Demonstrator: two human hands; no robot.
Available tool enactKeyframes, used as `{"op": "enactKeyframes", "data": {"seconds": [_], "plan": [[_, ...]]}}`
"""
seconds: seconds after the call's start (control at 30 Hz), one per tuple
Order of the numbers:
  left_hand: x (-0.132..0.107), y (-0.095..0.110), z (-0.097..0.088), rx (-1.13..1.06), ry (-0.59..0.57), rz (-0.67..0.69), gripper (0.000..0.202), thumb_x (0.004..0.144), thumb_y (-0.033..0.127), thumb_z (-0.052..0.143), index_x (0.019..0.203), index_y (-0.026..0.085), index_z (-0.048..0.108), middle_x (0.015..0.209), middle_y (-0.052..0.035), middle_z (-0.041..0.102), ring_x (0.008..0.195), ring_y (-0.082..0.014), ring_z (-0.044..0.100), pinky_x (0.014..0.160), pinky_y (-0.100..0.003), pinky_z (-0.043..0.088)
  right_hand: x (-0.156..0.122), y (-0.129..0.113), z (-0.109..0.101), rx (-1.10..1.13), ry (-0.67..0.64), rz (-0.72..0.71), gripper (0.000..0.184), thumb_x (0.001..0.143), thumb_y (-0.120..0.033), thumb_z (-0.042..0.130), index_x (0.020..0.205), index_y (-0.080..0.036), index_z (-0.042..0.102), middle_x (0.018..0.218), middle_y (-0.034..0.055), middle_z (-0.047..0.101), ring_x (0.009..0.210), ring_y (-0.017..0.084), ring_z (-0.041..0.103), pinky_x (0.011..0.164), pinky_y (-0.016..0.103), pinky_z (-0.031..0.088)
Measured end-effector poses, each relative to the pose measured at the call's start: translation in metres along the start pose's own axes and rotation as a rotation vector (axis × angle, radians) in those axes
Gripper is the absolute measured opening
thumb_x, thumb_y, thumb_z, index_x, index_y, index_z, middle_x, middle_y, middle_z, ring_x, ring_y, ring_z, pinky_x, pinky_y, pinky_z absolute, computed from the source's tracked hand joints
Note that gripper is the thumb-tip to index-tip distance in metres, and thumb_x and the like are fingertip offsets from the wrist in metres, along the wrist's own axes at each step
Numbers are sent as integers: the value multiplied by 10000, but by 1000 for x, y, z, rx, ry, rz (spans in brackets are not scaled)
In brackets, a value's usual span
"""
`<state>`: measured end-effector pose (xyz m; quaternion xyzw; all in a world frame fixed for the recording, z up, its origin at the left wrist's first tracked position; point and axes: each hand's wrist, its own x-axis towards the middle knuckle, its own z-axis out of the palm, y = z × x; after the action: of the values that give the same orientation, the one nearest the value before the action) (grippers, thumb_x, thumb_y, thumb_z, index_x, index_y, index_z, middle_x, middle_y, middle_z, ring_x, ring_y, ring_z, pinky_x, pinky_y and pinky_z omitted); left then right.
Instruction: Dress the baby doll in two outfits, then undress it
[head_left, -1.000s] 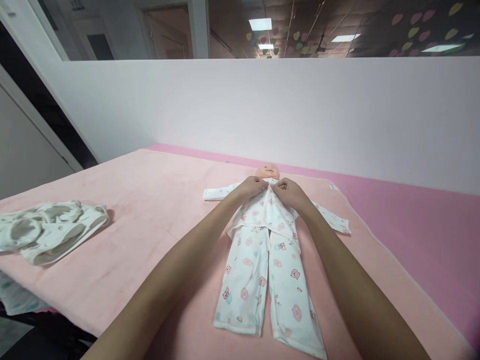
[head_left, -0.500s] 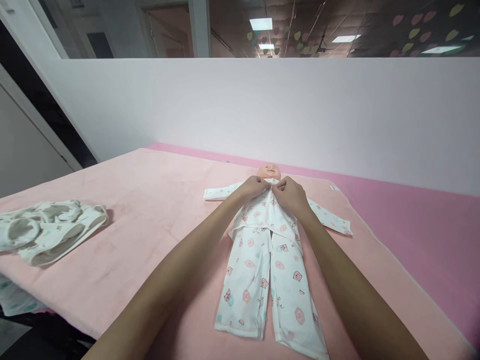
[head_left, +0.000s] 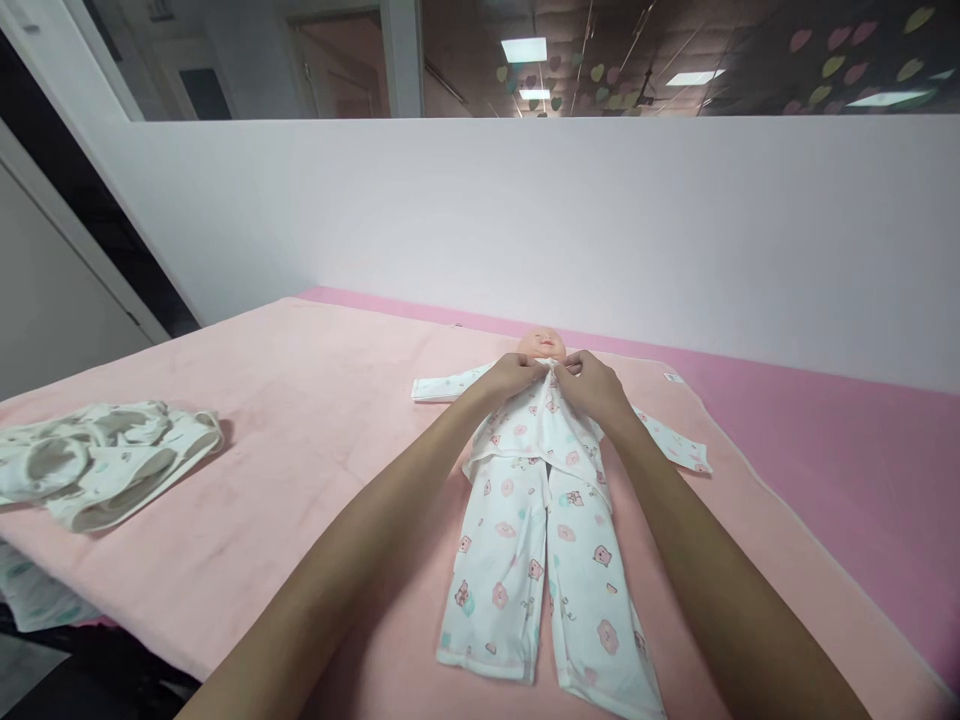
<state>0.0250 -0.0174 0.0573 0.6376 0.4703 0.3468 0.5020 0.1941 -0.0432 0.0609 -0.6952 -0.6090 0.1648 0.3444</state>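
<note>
A baby doll [head_left: 543, 342] lies on its back, its head toward the wall. It wears a white printed pajama top [head_left: 541, 425] and matching pajama pants [head_left: 501, 570]. At the neckline, my left hand [head_left: 519, 373] pinches the left side of the top's front opening. My right hand [head_left: 591, 382] pinches the opposite edge, close beside it. The fingertips nearly meet just below the doll's chin, and they hide whatever fastening is there. Both sleeves stretch out sideways, partly covered by my hands and forearms.
Folded white printed baby clothes [head_left: 112, 460] lie at the left on the pink blanket [head_left: 300, 400]. A brighter pink surface [head_left: 817, 430] shows beyond the blanket's right edge. A white wall [head_left: 525, 220] with a window above it stands behind the table.
The view has shifted very slightly, moving everything a little to the right. Both hands stay at the neckline, with their fingers slightly repositioned.
</note>
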Motion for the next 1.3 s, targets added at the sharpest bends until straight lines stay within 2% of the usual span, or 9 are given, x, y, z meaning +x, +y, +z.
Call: {"op": "enactKeyframes", "data": {"seconds": [0.07, 0.23, 0.43, 0.6, 0.73, 0.83, 1.03, 1.17, 1.3], "plan": [[2, -3, 0, -18, 1, 16, 345, 908, 330, 720, 700, 199, 478, 631, 43, 420, 597, -113, 373, 603, -271, 295, 17, 3, 0, 27, -19, 46, 234, 897, -399, 637, 1045, -222, 677, 1082, 80, 765, 933, 230, 672, 721, 285, 438], [14, -12, 1, -5, 31, 27, 287, 919, 346, 714, 769, 203, 516, 645, 38, 476, 604, -122, 408, 615, -272, 328, 51, 9, 10, 36, -80, 63, 242, 824, -425, 742, 865, -187, 727, 932, 82, 762, 903, 238, 670, 697, 270, 427], [15, -13, 3, 16, 94, 28, 214, 922, 390, 687, 930, 194, 600, 821, -28, 665, 751, -174, 579, 691, -266, 417, 61, 29, 12, 141, -209, 111, 448, 803, -580, 772, 981, -170, 796, 947, 85, 793, 795, 217, 692, 634, 266, 472], [15, -11, 6, 93, 125, 67, 275, 931, 442, 653, 1063, 201, 651, 1008, -66, 742, 876, -204, 651, 716, -263, 441, 65, 39, 9, 187, -233, 115, 520, 766, -606, 815, 1033, -160, 805, 921, 91, 799, 731, 198, 680, 606, 262, 483], [29, -8, 4, 163, 70, 104, 242, 934, 395, 635, 818, 183, 629, 791, -44, 676, 714, -181, 594, 659, -282, 417, 69, 43, 9, 219, -242, 116, 497, 776, -608, 816, 1001, -164, 802, 877, 87, 789, 726, 201, 681, 610, 266, 496], [36, -5, 4, 203, 31, 91, 365, 941, 365, 625, 637, 198, 513, 606, -16, 548, 583, -160, 500, 611, -302, 376, 69, 44, 8, 232, -250, 114, 498, 773, -623, 823, 957, -161, 795, 775, 71, 753, 674, 190, 644, 599, 275, 485], [34, -6, 12, 226, 160, 110, 328, 897, 392, 691, 658, 193, 590, 663, -35, 610, 675, -193, 562, 651, -302, 377, 67, 43, 6, 245, -262, 112, 466, 794, -612, 807, 921, -164, 783, 703, 49, 706, 620, 162, 578, 590, 276, 474], [41, -10, 9, 230, 139, 113, 360, 853, 454, 734, 648, 186, 610, 626, -31, 604, 633, -180, 548, 618, -294, 357, 64, 42, 4, 255, -273, 99, 462, 793, -611, 809, 908, -165, 779, 709, 46, 702, 625, 156, 569, 586, 263, 461], [47, -12, 5, 236, 115, 100, 315, 854, 396, 724, 659, 186, 593, 553, -4, 561, 547, -148, 495, 583, -286, 344, 64, 42, 3, 259, -272, 93, 469, 793, -610, 814, 910, -158, 776, 698, 44, 699, 633, 155, 576, 607, 260, 465]]}}
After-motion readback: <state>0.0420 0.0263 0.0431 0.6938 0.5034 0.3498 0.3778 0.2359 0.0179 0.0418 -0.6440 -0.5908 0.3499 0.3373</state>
